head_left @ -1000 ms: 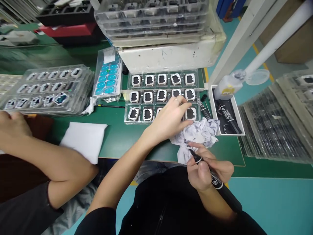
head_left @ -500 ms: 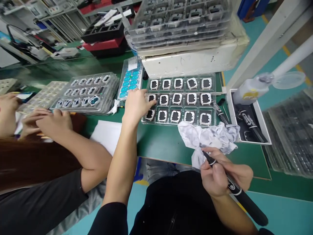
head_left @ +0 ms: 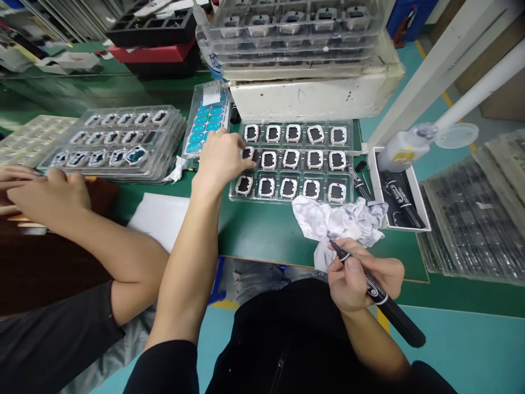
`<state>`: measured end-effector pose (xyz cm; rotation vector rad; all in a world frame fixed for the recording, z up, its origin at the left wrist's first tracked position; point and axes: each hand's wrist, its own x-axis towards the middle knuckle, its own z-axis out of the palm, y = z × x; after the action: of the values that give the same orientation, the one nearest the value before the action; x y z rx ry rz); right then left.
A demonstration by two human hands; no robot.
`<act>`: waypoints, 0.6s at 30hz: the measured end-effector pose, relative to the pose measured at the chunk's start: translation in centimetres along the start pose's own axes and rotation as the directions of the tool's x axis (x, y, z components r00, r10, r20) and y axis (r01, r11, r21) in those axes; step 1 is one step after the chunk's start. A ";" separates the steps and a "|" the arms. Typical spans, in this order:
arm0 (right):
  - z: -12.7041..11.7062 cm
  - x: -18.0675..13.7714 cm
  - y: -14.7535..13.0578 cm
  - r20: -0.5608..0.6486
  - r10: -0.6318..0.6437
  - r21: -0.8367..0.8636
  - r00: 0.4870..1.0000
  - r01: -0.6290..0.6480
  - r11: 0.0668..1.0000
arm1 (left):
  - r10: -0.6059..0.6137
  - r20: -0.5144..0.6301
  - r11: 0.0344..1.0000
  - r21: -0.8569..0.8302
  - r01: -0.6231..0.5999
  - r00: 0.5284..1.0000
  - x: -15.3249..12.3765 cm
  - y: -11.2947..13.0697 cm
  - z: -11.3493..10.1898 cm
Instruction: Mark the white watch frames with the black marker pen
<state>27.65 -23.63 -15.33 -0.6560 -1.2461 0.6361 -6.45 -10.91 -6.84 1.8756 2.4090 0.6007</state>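
My left hand (head_left: 221, 158) reaches to the left end of a clear plastic tray (head_left: 301, 150). Its thumb and fingers close around a silver watch case (head_left: 248, 154) in the middle row, which they partly cover. More cases of the same kind, with black inside, fill the tray in rows. In my right hand (head_left: 361, 276) is a black marker pen (head_left: 396, 317), its tapered black tip angled up to the left. Just beyond that tip lies a crumpled white cloth (head_left: 342, 221), overlapping the tray's near edge.
A white box (head_left: 426, 219) with markers and a bottle (head_left: 406, 148) stands right. Behind are stacked trays (head_left: 295, 33) on a white foam block (head_left: 315, 98). A blue-piece tray (head_left: 205, 126) lies left, near another tray stack (head_left: 110, 142). A co-worker's arms (head_left: 106, 230) rest at left.
The whole view has shifted, so the bench things sit further left and slightly higher. My left hand stays at the same watch case, and the marker pen remains in my right hand.
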 end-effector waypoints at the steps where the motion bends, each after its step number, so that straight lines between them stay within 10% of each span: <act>1: 0.1 0.2 0.0 -0.013 -0.036 0.003 0.999 0.036 0.999 | 0.002 0.000 1.000 -0.012 -0.002 1.000 0.1 -0.1 0.1; 12: 0.5 0.8 -0.3 -0.055 -0.110 -0.066 0.992 0.106 0.992 | 0.045 -0.291 0.931 -0.335 -0.146 0.956 -4.2 1.6 -1.2; 18: 0.4 0.1 -0.2 -0.023 0.049 -0.070 0.999 -0.051 0.996 | -0.051 0.054 0.723 -0.687 0.074 0.997 -14.8 6.9 -1.1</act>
<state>27.32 -23.66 -15.08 -0.7529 -1.2399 0.6271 3.67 -23.70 -6.75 1.4403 1.8110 1.2381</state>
